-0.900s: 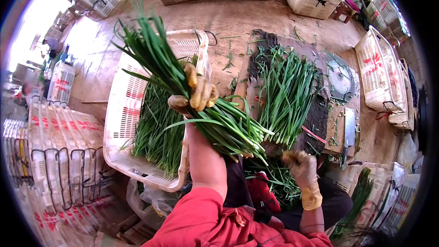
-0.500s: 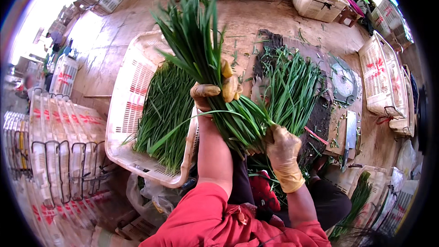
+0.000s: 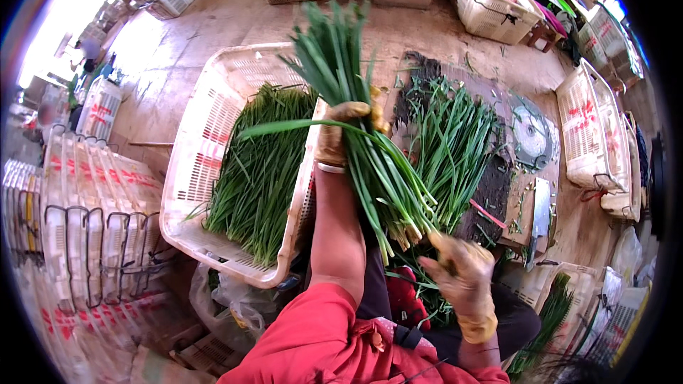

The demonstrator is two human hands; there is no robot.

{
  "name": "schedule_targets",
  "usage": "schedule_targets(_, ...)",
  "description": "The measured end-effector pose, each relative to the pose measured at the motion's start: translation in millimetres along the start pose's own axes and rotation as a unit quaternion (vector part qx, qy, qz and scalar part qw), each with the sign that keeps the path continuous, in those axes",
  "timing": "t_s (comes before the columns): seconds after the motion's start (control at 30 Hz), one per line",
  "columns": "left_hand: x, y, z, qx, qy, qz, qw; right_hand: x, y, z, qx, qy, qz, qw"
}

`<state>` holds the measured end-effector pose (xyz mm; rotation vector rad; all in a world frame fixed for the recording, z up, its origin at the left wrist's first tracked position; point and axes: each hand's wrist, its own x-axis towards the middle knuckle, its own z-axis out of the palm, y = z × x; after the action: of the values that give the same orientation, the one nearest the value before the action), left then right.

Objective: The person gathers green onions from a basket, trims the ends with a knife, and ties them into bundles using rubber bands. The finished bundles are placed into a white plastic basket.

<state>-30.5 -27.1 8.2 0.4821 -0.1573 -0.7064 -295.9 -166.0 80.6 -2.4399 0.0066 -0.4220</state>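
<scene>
My left hand [image 3: 331, 144], in a yellowish glove, grips a bunch of garlic chives [image 3: 388, 178] around its middle. The green leaf tips point up and away, and the pale cut ends fan out toward the lower right. Just beside those ends is my gloved right hand [image 3: 466, 281], slightly blurred, with its thumb and forefinger apart and nothing seen between them. Under the left arm's far side, a white plastic crate [image 3: 186, 192] holds more chives [image 3: 260, 178] laid lengthwise. Right of the bunch, a loose pile of chives [image 3: 455, 149] lies on a dark, dirty mat [image 3: 494, 199].
A cleaver [image 3: 541, 206] rests on a small wooden board [image 3: 521, 217] at the right. Beyond it lies a round disc [image 3: 532, 131]. White crates [image 3: 590, 124] stand along the right, with stacked crates [image 3: 99, 192] at the left. A red strip [image 3: 489, 214] lies by the mat.
My right hand has come away from the stem ends, down and to the right, its fingers loosening. The bunch in my left hand now hangs more upright, its cut ends exposed.
</scene>
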Motion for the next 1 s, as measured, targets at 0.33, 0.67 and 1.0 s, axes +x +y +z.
schedule_targets(0.33,10,-14,-5,0.016,0.103,-0.063,0.993,14,30,83,-0.220,-0.047,-0.051,0.973)
schedule_targets(0.67,8,-14,6,-0.044,-0.103,0.038,0.993,-27,51,-20,0.117,-0.042,0.333,0.935)
schedule_targets(1.0,-34,-14,5,0.019,0.125,0.056,0.990,41,45,50,0.478,-0.213,0.263,0.810)
